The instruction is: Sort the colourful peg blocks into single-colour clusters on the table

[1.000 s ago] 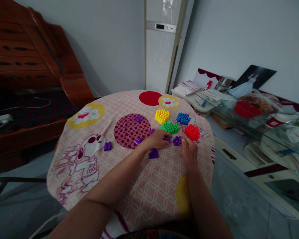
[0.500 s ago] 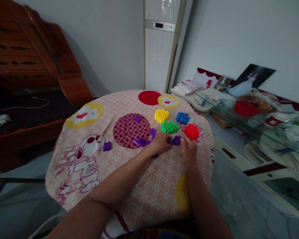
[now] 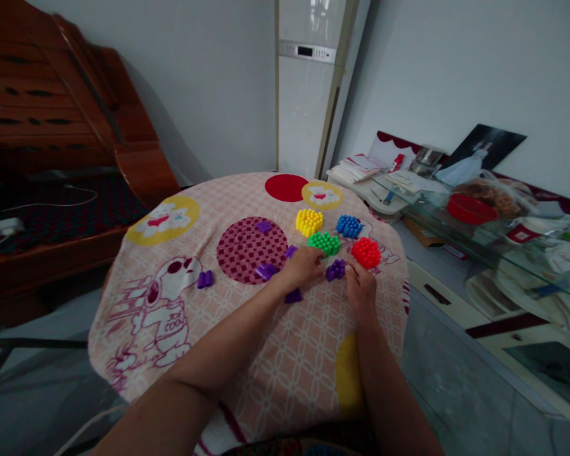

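Note:
Small purple plastic pieces stand bunched in a purple cluster (image 3: 335,270) on the cloth between my hands. My right hand (image 3: 361,286) rests at its right side, fingers closed against the cluster's edge. Just left of it, my left hand (image 3: 306,266) is over the cloth with fingers apart and nothing visible in them; its underside is hidden. Other purple pieces lie near my left wrist: a flat group (image 3: 266,272), a piece (image 3: 293,296) and a partly covered piece (image 3: 291,251). Beyond my hands stand a green cluster (image 3: 324,243) and a red cluster (image 3: 366,253).
A yellow cluster (image 3: 309,222) and a blue cluster (image 3: 349,225) stand farther back. More purple pieces (image 3: 204,279) lie at the left on the patterned tablecloth (image 3: 247,354). A cluttered glass shelf (image 3: 456,237) flanks the table at right, a wooden bench (image 3: 137,168) at left.
My left hand has drawn slightly left, away from the purple cluster, and the purple piece at its fingertips no longer shows there. My right hand has stayed at the cluster.

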`<state>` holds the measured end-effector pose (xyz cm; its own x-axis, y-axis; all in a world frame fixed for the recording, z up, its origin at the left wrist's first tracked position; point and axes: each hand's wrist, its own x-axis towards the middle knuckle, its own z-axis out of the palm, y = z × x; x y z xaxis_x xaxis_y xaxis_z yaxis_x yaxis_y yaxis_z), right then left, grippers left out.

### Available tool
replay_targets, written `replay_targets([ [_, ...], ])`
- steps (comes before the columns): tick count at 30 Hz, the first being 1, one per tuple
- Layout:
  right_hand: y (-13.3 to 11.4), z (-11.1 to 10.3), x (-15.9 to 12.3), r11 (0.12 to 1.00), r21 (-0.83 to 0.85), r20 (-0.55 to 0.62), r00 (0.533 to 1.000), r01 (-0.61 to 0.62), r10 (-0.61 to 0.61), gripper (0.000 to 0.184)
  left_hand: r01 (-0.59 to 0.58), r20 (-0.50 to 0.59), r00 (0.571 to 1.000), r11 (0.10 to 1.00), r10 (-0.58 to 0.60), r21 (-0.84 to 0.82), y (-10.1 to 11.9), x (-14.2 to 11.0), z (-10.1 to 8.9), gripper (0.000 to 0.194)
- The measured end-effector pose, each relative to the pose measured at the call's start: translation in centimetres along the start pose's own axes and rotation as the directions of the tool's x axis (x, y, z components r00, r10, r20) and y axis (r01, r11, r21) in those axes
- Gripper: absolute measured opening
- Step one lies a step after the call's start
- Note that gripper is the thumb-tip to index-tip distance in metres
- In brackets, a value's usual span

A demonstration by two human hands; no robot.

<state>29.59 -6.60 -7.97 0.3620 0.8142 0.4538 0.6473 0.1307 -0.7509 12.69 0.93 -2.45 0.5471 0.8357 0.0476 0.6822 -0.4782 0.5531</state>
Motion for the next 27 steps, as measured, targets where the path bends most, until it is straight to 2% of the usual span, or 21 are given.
replay_targets([
  [1, 0.0, 0.0, 0.0, 1.000, 0.003, 0.007, 1.000, 0.005, -0.005, 0.038, 0.008, -0.035, 0.999, 1.000, -0.008, -0.003, -0.7, 0.2, -0.9, 0.034],
  [3, -0.1, -0.1, 0.0, 1.000, 0.001, 0.024, 1.000, 0.012, -0.012, 0.039, 0.050, -0.202, 0.978, 0.999, -0.048, 0.002, -2.6, 0.6, -2.9, 0.037],
  [5, -0.1, -0.1, 0.1, 1.000, 0.000, 0.022, 1.000, 0.012, -0.012, 0.038, 0.138, -0.357, 0.928, 0.988, -0.107, 0.063, -5.1, 1.0, -4.5, 0.041],
  [7, -0.1, 0.0, 0.1, 1.000, 0.012, 0.010, 1.000, 0.010, -0.010, 0.036, 0.202, -0.444, 0.886, 0.973, -0.132, 0.113, -7.6, 1.4, -5.4, 0.049],
  [10, -0.1, 0.0, 0.1, 1.000, 0.024, 0.008, 1.000, 0.005, -0.005, 0.034, 0.266, -0.376, 0.908, 0.947, -0.183, 0.179, -10.8, 1.8, -5.6, 0.049],
  [13, -0.1, -0.1, 0.1, 1.000, -0.006, 0.012, 1.000, 0.000, 0.000, 0.036, 0.267, -0.298, 0.936, 0.931, -0.188, 0.250, -12.5, 2.0, -5.2, 0.037],
  [16, -0.2, -0.1, 0.1, 1.000, -0.028, 0.001, 1.000, 0.004, -0.004, 0.036, 0.293, -0.313, 0.928, 0.917, -0.203, 0.273, -12.9, 1.8, -5.1, 0.025],
  [19, -0.2, -0.1, 0.1, 1.000, -0.027, -0.009, 1.000, 0.005, -0.005, 0.035, 0.337, -0.312, 0.917, 0.902, -0.249, 0.271, -12.7, 1.5, -5.1, 0.023],
  [24, -0.3, -0.1, 0.1, 0.999, 0.010, -0.004, 0.999, -0.044, 0.044, 0.035, 0.393, -0.328, 0.897, 0.874, -0.296, 0.285, -11.3, 0.5, -5.8, 0.041],
  [27, -0.4, -0.2, 0.1, 0.999, 0.011, 0.001, 0.999, -0.045, 0.045, 0.035, 0.283, -0.240, 0.945, 0.925, -0.223, 0.254, -9.7, 0.3, -6.4, 0.037],
])
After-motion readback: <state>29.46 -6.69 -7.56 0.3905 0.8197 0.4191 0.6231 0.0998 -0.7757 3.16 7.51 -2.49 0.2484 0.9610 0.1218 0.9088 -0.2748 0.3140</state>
